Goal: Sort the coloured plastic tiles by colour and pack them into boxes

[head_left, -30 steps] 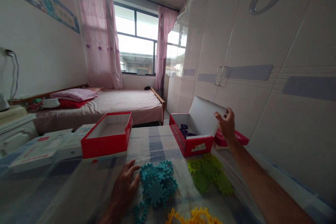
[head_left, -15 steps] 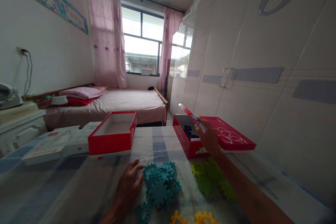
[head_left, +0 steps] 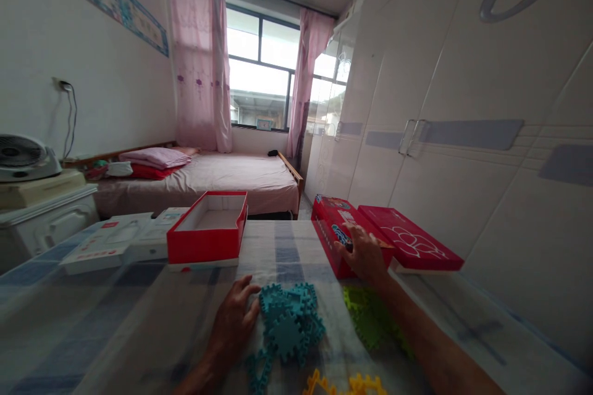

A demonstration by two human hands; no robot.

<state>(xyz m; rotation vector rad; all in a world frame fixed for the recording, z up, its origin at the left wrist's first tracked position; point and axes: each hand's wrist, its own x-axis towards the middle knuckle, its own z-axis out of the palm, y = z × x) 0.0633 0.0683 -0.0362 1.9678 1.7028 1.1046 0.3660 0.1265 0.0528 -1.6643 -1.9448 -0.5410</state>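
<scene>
My right hand (head_left: 367,253) lies on the closed printed lid of a red box (head_left: 327,239), fingers spread over its near part. A small dark patch shows by its fingertips; I cannot tell what it is. My left hand (head_left: 238,308) rests on the tablecloth, fingers loosely bent and apart, close beside a pile of teal toothed plastic building pieces (head_left: 287,327). Green toothed pieces (head_left: 368,318) lie under my right forearm, which partly hides them. Yellow toothed pieces (head_left: 347,384) are cut off by the lower edge of the view.
An open red box (head_left: 204,244) stands at the left of the table, beside white boxes (head_left: 106,241). A flat red box (head_left: 417,237) with white line drawing lies to the right. Beyond the checked tablecloth (head_left: 139,315) are a bed (head_left: 231,170) and a wardrobe (head_left: 417,86).
My right hand has brought the red box's raised lid down, hiding the dark pieces inside. My left hand stays by the teal pile. The view has turned slightly left.
</scene>
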